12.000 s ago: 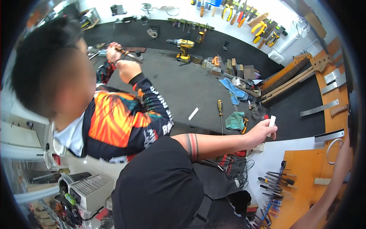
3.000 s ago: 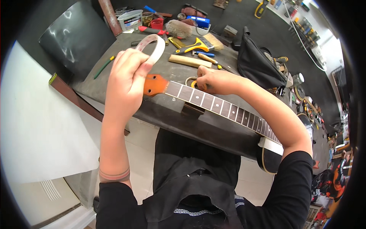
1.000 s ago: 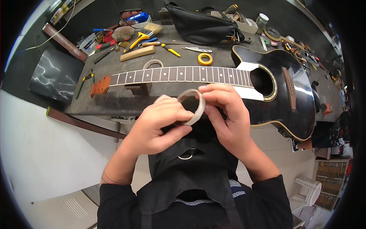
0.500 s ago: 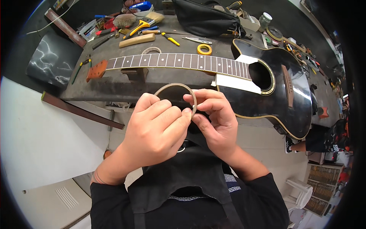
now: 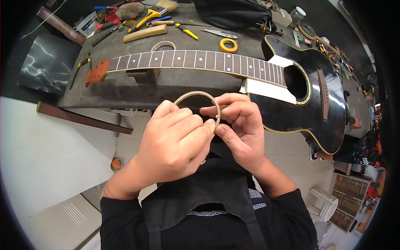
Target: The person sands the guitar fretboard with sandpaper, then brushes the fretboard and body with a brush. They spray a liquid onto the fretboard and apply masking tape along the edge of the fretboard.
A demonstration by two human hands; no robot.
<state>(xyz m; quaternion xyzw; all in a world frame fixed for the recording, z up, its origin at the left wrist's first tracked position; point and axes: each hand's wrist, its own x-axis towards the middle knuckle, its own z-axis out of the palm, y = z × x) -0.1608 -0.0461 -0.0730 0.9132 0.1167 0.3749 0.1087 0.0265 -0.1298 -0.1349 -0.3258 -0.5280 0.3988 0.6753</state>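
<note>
A thin brownish ring (image 5: 197, 93), like a nearly used-up roll of tape, is held in front of my chest, just off the workbench's near edge. My left hand (image 5: 177, 139) is closed on its lower side, the thumb pressed against the band. My right hand (image 5: 241, 127) pinches the ring's right side with curled fingers and thumb. Behind the hands lies a black acoustic guitar (image 5: 287, 121), its neck pointing left over a dark neck rest (image 5: 143, 77). White sheets (image 5: 266, 91) are stuck beside the fretboard (image 5: 187, 60) near the soundhole.
On the workbench (image 5: 100, 93) are a yellow tape roll (image 5: 228, 45), another thin ring (image 5: 163, 44), a wooden block (image 5: 145, 33), a yellow-handled brush (image 5: 150, 17), pliers (image 5: 80, 68) and a black bag (image 5: 233, 16). A person's leg (image 5: 348, 153) shows at the right.
The view has shifted slightly, so the bench and guitar sit a little differently in it. Both hands keep their hold on the ring, with only small finger movement.
</note>
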